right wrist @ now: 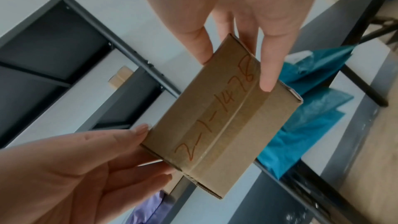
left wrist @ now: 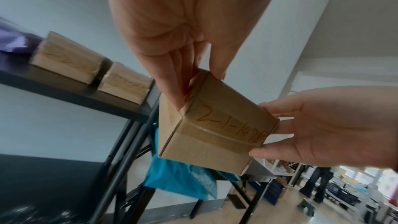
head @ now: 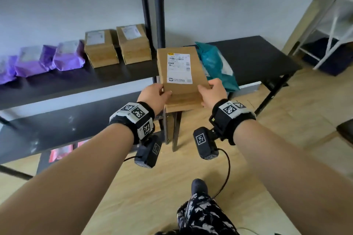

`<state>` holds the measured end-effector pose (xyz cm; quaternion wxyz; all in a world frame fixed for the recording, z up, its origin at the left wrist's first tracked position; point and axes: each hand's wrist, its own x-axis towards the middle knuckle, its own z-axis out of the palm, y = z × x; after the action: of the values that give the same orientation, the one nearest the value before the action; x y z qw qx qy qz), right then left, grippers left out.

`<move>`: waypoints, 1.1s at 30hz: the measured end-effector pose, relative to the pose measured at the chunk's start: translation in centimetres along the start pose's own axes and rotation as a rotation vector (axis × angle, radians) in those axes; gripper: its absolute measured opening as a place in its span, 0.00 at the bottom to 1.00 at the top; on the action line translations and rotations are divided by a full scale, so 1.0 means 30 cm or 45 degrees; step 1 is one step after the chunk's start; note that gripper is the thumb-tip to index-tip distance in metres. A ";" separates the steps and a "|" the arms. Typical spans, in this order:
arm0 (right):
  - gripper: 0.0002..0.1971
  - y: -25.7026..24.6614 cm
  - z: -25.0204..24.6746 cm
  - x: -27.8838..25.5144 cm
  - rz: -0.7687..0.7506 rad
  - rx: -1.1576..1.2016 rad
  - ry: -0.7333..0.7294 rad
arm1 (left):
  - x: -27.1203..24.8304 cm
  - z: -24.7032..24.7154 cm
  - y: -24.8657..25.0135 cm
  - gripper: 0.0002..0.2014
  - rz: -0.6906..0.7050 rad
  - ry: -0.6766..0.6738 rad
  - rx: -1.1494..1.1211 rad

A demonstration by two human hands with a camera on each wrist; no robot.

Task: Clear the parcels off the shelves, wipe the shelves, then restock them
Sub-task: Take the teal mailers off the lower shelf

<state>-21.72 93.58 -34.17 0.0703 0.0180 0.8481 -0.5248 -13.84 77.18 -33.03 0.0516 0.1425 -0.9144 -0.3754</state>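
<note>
I hold a brown cardboard box (head: 181, 74) in the air between the black shelf unit and the black table (head: 263, 57). A white shipping label faces up, and red handwriting marks its taped underside (left wrist: 217, 125) (right wrist: 226, 117). My left hand (head: 162, 92) (left wrist: 189, 91) pinches the near left corner. My right hand (head: 207, 88) (right wrist: 237, 67) grips the near right edge, fingers underneath. On the middle shelf (head: 76, 84) stand two more cardboard boxes (head: 101, 47) (head: 133, 44) and several purple mailers (head: 68, 55). Teal bags (head: 215, 65) lie on the table behind the held box.
The shelf unit's black post (head: 159, 5) rises just left of the held box. The lower shelf (head: 47, 129) is bare and dusty, with red parcels (head: 61, 152) beneath it. A white rack (head: 334, 25) and a dark stool (head: 345, 129) stand at the right.
</note>
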 end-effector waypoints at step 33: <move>0.23 0.370 -0.619 1.309 0.284 -0.295 -0.096 | 1.057 0.947 0.608 0.17 -0.276 -0.375 0.173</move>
<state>-61.27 113.44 -41.28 0.1617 0.0842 0.8925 -0.4127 -53.87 99.13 -40.89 -0.1334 0.1869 -0.9145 -0.3331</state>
